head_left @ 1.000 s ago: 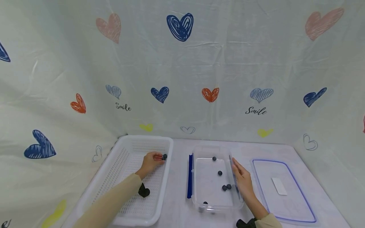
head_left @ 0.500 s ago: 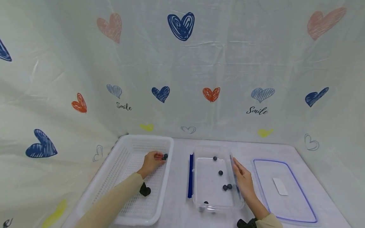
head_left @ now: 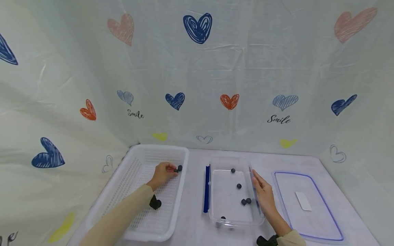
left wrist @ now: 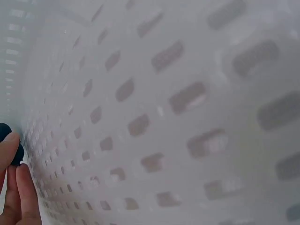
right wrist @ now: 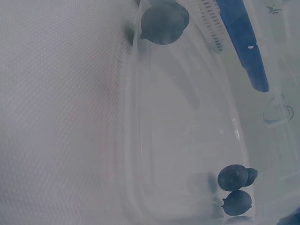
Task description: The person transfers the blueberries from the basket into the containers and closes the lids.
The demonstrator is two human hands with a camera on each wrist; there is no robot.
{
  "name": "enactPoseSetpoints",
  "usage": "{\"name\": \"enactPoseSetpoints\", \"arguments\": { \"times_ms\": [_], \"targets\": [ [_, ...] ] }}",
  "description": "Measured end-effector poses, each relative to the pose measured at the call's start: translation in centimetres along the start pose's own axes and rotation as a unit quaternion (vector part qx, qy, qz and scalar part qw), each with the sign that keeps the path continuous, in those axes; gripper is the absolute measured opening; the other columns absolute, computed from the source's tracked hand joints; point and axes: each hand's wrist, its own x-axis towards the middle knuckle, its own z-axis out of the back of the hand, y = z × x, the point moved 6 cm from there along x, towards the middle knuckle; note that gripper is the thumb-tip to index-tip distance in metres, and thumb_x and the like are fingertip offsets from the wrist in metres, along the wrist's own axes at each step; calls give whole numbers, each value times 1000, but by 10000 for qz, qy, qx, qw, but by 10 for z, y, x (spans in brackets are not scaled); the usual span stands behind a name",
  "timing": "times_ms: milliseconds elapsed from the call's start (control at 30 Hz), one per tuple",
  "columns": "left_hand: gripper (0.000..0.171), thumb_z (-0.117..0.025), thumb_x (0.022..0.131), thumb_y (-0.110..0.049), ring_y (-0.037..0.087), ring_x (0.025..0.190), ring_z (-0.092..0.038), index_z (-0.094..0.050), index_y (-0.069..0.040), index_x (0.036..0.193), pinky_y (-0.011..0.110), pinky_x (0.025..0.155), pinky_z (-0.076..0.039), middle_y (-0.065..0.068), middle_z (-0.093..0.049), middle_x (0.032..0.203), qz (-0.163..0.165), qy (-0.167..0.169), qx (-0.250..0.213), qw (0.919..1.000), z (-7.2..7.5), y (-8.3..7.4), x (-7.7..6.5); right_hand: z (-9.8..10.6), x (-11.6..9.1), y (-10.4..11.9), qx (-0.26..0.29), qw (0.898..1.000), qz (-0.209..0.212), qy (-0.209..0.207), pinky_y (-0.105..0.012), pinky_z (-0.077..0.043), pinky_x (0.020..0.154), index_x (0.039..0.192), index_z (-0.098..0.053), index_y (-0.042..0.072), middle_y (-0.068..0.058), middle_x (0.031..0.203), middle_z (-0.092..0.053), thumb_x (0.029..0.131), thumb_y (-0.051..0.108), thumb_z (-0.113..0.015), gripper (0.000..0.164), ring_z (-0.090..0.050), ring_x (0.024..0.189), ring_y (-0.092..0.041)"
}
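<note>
White basket walls [head_left: 179, 191] surround the left hand [head_left: 163, 174], which pinches 1 dark ball [left wrist: 18, 156] beside another ball [head_left: 180, 167]. The right hand [head_left: 264, 195] rests, straight-fingered, against the clear container [head_left: 226, 196].

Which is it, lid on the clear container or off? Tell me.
Off: the blue-rimmed lid lies flat on the table, apart from the clear container that holds several dark balls.
</note>
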Motion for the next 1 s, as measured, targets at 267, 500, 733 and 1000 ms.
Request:
{"name": "enactPoseSetpoints", "arguments": {
  "times_ms": [267,500,733,1000],
  "targets": [
    [19,-78,70,-1,19,77,-64,-69,-2,86,33,73,-53,9,-68,84,83,-54,317,9994,11,-3,2,0,2,-1,-60,9999,-73,-52,-37,-33,100,139,-40,9,-7,142,-38,97,34,-44,48,-36,129,-24],
    [21,-77,70,-1,23,79,-65,-69,2,89,33,72,-53,12,-68,86,-28,-77,213,9997,20,-7,0,0,2,-2,-62,9999,-92,-5,-37,-33,100,140,-39,10,-7,142,-38,98,32,-43,48,-36,129,-24],
    [20,-77,71,-2,23,79,-66,-69,2,89,31,70,-54,13,-68,86,-173,-40,98,9998,26,-10,1,0,1,-2,-49,9998,-177,-17,-36,-33,100,140,-39,11,-7,142,-37,97,34,-43,48,-36,128,-25],
    [20,-77,73,-8,23,79,-65,-70,-1,91,35,71,-54,10,-68,86,-43,40,238,9997,33,-17,0,0,1,-2,-27,9999,-167,-20,-37,-33,100,140,-39,11,-7,142,-38,97,35,-44,49,-37,128,-25]
  ]
}}
